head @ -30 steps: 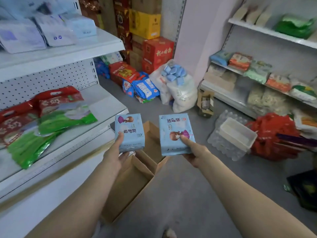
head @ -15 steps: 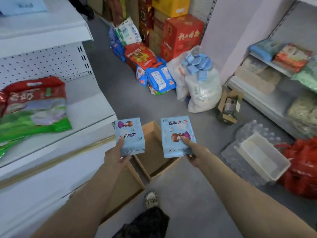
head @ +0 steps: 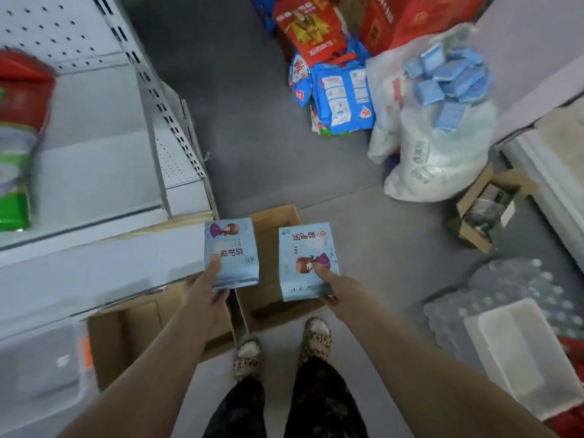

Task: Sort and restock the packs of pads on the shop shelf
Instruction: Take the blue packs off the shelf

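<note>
My left hand [head: 205, 295] pinches the left pack [head: 232, 251] by its lower edge and my right hand [head: 339, 287] pinches the right pack [head: 308, 260], both mid-frame over the open box [head: 275, 216]. Each pack's long axis runs up the frame, with the prints turned opposite ways. Neither is shelved yet, I judge; the shelf [head: 94, 172] at left has room.

Shop: stocked shelving [head: 94, 172], boxed goods [head: 420, 20].

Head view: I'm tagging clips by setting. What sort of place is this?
Probably a small shop's restocking aisle: white metal shelving with a perforated back, packaged goods heaped on the floor, and pad packs held above an open cardboard box.
</note>
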